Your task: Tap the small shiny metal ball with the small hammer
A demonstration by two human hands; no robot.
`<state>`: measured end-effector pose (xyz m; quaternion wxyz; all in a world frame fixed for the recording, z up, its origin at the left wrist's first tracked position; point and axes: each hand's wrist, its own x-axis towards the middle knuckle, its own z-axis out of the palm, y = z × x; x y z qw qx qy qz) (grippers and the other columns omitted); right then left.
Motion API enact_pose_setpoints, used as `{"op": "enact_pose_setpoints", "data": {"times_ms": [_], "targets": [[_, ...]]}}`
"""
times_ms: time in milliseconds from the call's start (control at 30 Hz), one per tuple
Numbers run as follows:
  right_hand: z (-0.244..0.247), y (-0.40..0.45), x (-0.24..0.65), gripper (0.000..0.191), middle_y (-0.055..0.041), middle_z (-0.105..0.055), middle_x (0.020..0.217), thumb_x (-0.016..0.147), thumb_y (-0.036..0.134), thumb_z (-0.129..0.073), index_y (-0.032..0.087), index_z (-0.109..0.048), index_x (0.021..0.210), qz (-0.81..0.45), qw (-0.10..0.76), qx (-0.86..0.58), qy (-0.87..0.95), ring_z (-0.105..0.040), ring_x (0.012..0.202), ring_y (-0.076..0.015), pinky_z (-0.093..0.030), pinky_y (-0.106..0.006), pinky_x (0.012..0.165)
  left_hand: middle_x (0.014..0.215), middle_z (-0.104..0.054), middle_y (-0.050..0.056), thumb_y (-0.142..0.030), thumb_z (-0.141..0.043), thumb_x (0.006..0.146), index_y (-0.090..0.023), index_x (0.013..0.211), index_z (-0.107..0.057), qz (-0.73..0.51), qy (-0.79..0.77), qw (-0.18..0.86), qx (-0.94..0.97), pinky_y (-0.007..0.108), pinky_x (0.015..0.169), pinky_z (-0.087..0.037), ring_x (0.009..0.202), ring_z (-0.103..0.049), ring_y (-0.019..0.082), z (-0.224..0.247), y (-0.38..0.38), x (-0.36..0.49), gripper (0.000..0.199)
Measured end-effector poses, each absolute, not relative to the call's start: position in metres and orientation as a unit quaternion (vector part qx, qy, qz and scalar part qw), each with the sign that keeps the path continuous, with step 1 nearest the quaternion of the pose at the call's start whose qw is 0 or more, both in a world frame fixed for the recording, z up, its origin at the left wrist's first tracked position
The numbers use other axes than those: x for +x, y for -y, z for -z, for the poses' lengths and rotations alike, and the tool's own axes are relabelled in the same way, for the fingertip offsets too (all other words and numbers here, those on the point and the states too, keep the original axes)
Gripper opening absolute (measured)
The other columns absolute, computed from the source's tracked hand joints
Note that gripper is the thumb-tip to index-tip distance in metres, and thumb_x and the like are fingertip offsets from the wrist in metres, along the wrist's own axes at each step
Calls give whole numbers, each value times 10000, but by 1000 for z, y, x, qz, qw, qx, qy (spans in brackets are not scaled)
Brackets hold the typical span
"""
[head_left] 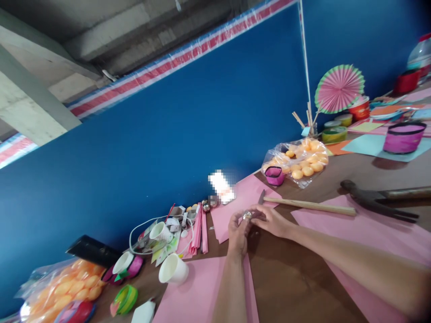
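Together, two hands point(238, 237) point(273, 221) hold one silvery ball point(247, 215) near two hammers point(310, 205) point(372, 200).

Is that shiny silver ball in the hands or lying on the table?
In the hands: the shiny silver ball shows at the fingertips, between the left hand and the right hand.

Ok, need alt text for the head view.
A person's hands hold a small shiny metallic ball above a brown table. Nearby lie a pale-handled hammer, a claw hammer and pink paper sheets, with two bags of orange balls farther out.
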<state>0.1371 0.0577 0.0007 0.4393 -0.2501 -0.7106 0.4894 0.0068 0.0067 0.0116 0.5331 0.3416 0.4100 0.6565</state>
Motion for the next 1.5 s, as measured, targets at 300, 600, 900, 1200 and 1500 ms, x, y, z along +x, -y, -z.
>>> {"op": "enact_pose_setpoints", "data": {"times_ms": [300, 600, 900, 1200, 1500], "targets": [[6, -61, 137, 340, -80, -612, 1056, 744, 216, -564, 179, -553, 1081, -486, 438, -248, 715, -585, 943, -209, -489, -342, 819, 883, -670, 80, -217, -697, 626, -141, 995, -560, -642, -426, 551, 321, 353, 857, -454, 907, -619, 204, -11, -9, 8, 400], [6, -60, 137, 334, -79, -616, 1048, 745, 218, -575, 190, -562, 1077, -471, 455, -243, 716, -591, 926, -211, -490, -349, 817, 868, -670, 70, -230, -692, 633, -138, 969, -575, -650, -430, 538, 321, 330, 809, -473, 815, -638, 176, -11, -9, 11, 367], [3, -59, 138, 317, -82, -621, 1004, 743, 226, -578, 182, -557, 1056, -431, 463, -275, 724, -596, 883, -199, -501, -334, 779, 947, -656, 94, -251, -669, 668, -134, 1028, -577, -652, -417, 533, 342, 351, 856, -447, 897, -616, 196, -10, -7, 12, 390], [5, -58, 139, 348, -74, -589, 1031, 741, 170, -558, 213, -535, 1086, -377, 464, -259, 758, -578, 849, -180, -503, -311, 721, 893, -671, 96, -251, -673, 657, -129, 1010, -603, -643, -415, 541, 349, 355, 827, -459, 879, -624, 217, -13, -7, 13, 380], [-6, -56, 141, 314, -70, -605, 997, 758, 210, -566, 218, -557, 1071, -356, 466, -264, 766, -575, 861, -186, -484, -328, 766, 918, -662, 87, -246, -629, 703, -135, 997, -628, -652, -387, 554, 344, 290, 784, -469, 846, -615, 165, -13, -7, 11, 314]]}}
